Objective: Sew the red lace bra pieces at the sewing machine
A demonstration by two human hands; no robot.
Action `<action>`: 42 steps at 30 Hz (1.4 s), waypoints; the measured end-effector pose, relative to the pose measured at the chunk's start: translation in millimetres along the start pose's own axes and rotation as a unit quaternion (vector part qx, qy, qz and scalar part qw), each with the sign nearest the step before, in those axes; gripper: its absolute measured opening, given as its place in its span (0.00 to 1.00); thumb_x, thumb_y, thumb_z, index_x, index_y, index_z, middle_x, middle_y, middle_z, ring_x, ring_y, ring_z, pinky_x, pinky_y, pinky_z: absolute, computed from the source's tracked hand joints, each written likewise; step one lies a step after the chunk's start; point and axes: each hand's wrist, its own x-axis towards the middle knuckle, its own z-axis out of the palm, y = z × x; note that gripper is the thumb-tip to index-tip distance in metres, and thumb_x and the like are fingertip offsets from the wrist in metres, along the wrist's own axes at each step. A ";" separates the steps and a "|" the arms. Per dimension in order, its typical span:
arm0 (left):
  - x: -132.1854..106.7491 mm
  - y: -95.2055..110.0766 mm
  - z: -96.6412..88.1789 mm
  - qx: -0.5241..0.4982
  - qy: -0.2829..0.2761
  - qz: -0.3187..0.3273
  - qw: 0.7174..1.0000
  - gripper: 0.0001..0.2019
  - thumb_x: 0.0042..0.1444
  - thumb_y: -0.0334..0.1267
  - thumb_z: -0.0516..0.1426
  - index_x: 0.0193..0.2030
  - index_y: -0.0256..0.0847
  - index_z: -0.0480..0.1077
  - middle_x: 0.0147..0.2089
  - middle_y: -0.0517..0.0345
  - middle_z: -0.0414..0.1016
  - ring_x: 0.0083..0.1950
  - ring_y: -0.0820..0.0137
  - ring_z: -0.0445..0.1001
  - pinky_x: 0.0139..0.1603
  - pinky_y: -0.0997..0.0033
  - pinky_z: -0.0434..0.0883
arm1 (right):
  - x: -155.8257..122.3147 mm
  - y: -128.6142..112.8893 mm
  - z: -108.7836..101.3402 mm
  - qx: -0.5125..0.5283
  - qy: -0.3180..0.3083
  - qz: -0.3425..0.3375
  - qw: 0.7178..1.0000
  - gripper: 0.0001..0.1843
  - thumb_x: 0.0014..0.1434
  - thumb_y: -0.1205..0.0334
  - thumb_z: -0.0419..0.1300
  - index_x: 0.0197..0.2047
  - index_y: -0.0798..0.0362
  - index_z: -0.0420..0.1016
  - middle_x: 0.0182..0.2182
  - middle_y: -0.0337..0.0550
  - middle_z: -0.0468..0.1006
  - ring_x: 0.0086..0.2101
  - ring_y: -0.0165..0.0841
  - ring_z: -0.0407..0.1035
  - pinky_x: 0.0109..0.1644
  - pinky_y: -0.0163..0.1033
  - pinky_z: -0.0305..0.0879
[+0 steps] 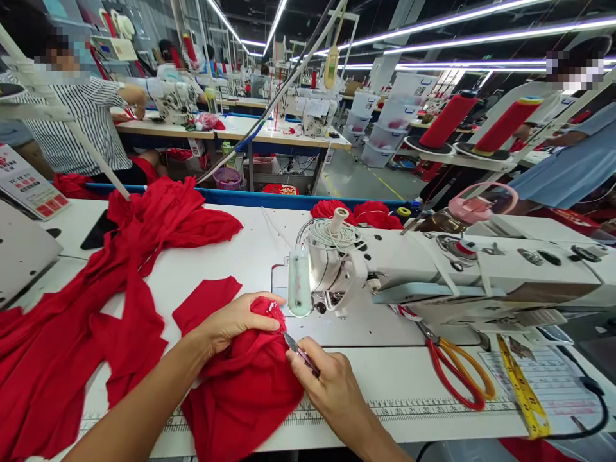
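Note:
My left hand (240,319) pinches the top of a piece of red fabric (250,391), holding up a bunched part with small white bits on it. The rest of the cloth spreads over the front of the sewing table (356,375). Close by on the right, my right hand (327,385) is closed around small thread snips (301,354). Their blades touch or nearly touch the fabric's edge beside my left thumb. Just behind both hands stands the head of a white sewing machine (332,269).
A long heap of red fabric (129,276) covers the table's left side. Large scissors (457,372) with red and orange handles lie to the right, near a yellow tape measure (522,385). Red thread cones (447,122) stand behind. Other people sit or stand farther off.

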 end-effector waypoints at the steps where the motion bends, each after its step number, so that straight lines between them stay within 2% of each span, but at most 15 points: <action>1: 0.4 -0.5 -0.5 -0.003 -0.003 -0.001 1.000 0.30 0.39 0.34 0.72 0.54 0.40 0.76 0.38 0.55 0.81 0.45 0.59 0.79 0.55 0.59 0.71 | 0.4 0.5 0.7 -0.002 0.003 0.000 1.000 0.17 0.69 0.51 0.49 0.28 0.47 0.56 0.19 0.30 0.53 0.21 0.28 0.45 0.25 0.33 0.44; 10: -1.2 2.8 2.9 0.000 0.003 -0.003 1.000 0.32 0.37 0.35 0.73 0.53 0.39 0.76 0.40 0.54 0.81 0.46 0.58 0.79 0.56 0.57 0.71 | 2.0 1.1 2.9 -0.035 0.038 -0.027 0.998 0.18 0.69 0.53 0.49 0.28 0.48 0.62 0.18 0.30 0.55 0.19 0.27 0.48 0.23 0.31 0.46; 14: -2.7 4.7 4.9 0.006 0.006 0.002 1.000 0.31 0.37 0.37 0.73 0.53 0.40 0.76 0.42 0.53 0.82 0.48 0.57 0.79 0.56 0.56 0.71 | 1.2 -1.1 2.2 -0.037 0.038 -0.026 0.998 0.17 0.69 0.52 0.49 0.28 0.47 0.61 0.18 0.30 0.55 0.19 0.28 0.48 0.24 0.33 0.46; 21: -3.2 3.5 4.7 0.020 0.015 0.002 1.000 0.31 0.37 0.36 0.72 0.53 0.40 0.75 0.41 0.54 0.82 0.48 0.56 0.79 0.56 0.56 0.71 | 2.3 -2.6 3.4 0.020 0.012 0.000 1.000 0.18 0.69 0.51 0.49 0.28 0.47 0.55 0.19 0.29 0.52 0.21 0.28 0.43 0.25 0.34 0.44; 30: -4.9 6.2 7.1 0.029 0.004 0.002 1.000 0.32 0.38 0.36 0.72 0.53 0.39 0.74 0.40 0.55 0.81 0.48 0.57 0.79 0.57 0.56 0.70 | 5.6 -0.9 1.2 0.112 -0.029 0.043 0.992 0.21 0.68 0.49 0.51 0.26 0.48 0.52 0.19 0.30 0.52 0.22 0.27 0.46 0.25 0.33 0.45; 42: -2.8 3.2 4.2 0.027 0.002 0.004 1.000 0.31 0.38 0.37 0.72 0.53 0.40 0.75 0.41 0.54 0.81 0.48 0.57 0.79 0.57 0.56 0.70 | -0.2 -2.7 -1.0 0.054 -0.014 0.030 0.998 0.20 0.69 0.49 0.49 0.27 0.48 0.53 0.20 0.30 0.53 0.22 0.27 0.46 0.26 0.35 0.44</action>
